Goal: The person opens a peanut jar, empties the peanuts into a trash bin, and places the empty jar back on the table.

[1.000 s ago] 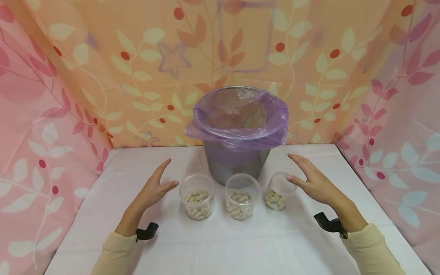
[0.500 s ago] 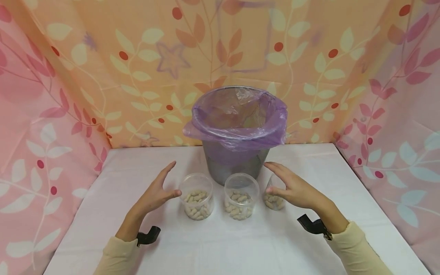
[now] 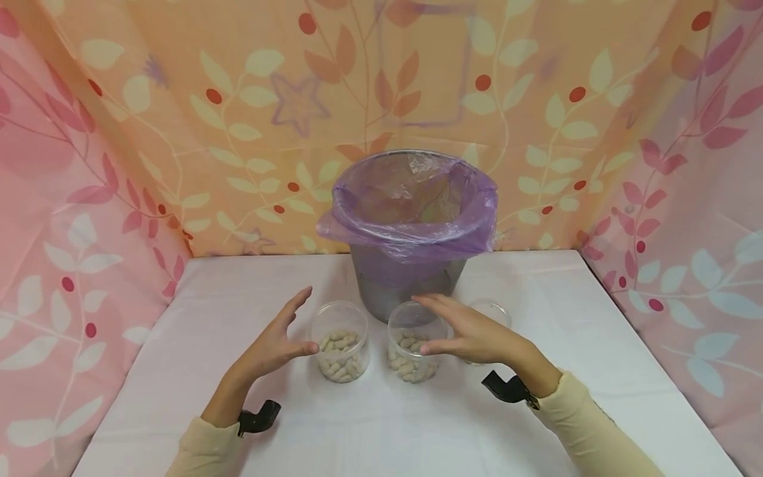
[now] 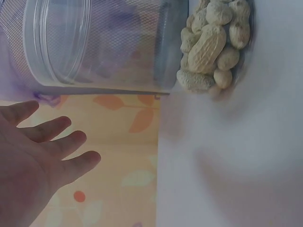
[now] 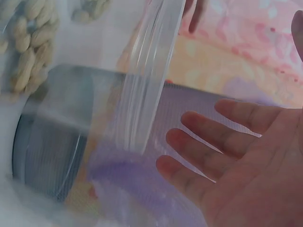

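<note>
Three clear plastic tubs of unshelled peanuts stand in a row on the white table. Beside the left tub (image 3: 341, 324) is my left hand (image 3: 271, 348), fingers extended and thumb tip close to the tub's wall; in the left wrist view its spread fingers (image 4: 71, 165) hold nothing. My right hand (image 3: 483, 334) hovers at the middle tub (image 3: 410, 371), overlapping its right side in the head view. Straight, spread fingers (image 5: 208, 142) show in the right wrist view, close to the tub wall; whether they touch I cannot tell. That hand mostly hides the right tub (image 3: 497, 311).
Behind the tubs stands a grey mesh bin (image 3: 387, 285) lined with a purple plastic bag (image 3: 417, 242). Patterned orange cloth (image 3: 250, 165) hangs at the back, with pink cloth (image 3: 53, 298) on both sides. A black camera mount (image 3: 259, 417) sits at each wrist.
My right hand has swept leftward from the right tub to the middle one. The left hand has edged slightly right, toward the left tub. The tubs and bin have not moved.
</note>
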`<state>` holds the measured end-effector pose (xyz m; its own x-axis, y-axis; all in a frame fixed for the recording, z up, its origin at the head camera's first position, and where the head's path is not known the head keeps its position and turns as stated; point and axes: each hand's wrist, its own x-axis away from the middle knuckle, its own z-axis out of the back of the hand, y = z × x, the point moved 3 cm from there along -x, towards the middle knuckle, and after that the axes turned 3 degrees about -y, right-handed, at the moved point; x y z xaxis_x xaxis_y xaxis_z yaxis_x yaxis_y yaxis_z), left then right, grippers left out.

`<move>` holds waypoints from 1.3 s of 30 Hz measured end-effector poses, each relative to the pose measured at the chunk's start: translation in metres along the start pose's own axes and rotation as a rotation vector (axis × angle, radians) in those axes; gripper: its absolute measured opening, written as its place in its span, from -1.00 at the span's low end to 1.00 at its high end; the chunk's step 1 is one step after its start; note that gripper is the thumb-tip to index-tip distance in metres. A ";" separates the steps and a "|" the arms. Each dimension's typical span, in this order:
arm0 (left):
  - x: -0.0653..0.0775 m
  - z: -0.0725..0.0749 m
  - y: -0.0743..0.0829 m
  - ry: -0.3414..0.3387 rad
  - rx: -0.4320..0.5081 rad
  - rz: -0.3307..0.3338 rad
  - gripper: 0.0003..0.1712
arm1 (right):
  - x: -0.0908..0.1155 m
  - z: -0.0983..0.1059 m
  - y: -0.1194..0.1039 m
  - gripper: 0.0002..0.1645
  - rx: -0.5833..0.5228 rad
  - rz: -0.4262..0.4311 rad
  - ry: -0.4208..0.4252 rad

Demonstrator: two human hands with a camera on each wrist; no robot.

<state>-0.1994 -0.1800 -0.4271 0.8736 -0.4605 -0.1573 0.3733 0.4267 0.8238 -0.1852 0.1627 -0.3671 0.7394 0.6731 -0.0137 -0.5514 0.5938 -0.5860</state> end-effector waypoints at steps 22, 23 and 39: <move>0.003 -0.014 -0.004 -0.030 0.072 -0.016 0.24 | -0.062 -0.027 -0.031 0.08 0.149 0.003 -0.073; 0.004 -0.015 -0.005 -0.033 0.076 -0.015 0.24 | -0.064 -0.028 -0.032 0.09 0.152 0.001 -0.077; 0.007 -0.029 -0.016 -0.055 0.122 0.047 0.27 | -0.089 -0.047 -0.041 0.20 0.201 0.003 -0.110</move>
<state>-0.1904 -0.1679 -0.4571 0.8696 -0.4856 -0.0893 0.2883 0.3524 0.8903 -0.2100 0.0578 -0.3796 0.6975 0.7122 0.0793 -0.6273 0.6603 -0.4130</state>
